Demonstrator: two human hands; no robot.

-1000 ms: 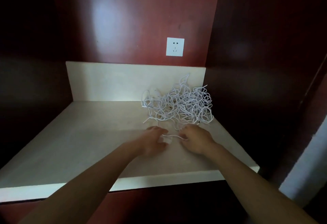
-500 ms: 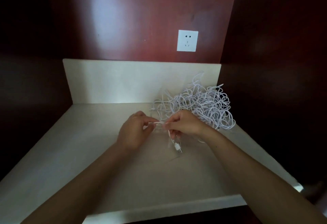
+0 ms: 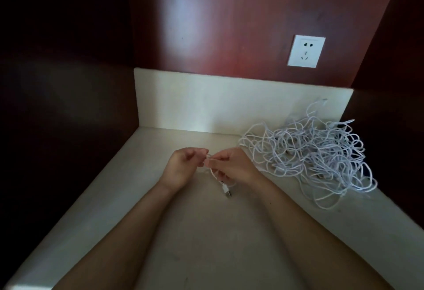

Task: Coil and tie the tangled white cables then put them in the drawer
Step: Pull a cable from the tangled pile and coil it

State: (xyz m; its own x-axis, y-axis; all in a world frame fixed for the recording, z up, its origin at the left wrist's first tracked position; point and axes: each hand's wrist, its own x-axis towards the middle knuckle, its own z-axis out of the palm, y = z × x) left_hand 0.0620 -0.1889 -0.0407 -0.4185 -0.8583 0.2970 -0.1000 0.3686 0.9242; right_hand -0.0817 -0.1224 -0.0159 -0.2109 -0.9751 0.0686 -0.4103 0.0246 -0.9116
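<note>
A tangled heap of white cables (image 3: 314, 154) lies at the back right of the cream countertop (image 3: 206, 232), against the backsplash. One cable end is drawn out of the heap toward the middle. My right hand (image 3: 231, 166) grips this cable, and its USB plug (image 3: 226, 190) dangles just below the hand. My left hand (image 3: 183, 167) pinches the same cable right beside the right hand's fingertips. Both hands are raised a little above the counter. No drawer is in view.
A white wall socket (image 3: 306, 51) sits on the red-brown wooden back panel above the cream backsplash (image 3: 206, 104). Dark wooden walls close the niche on the left and right. The counter's front edge runs along the lower left.
Both hands lifted a cable end off the counter and now hold it between them with the plug hanging. The view has shifted left, so the heap sits further right.
</note>
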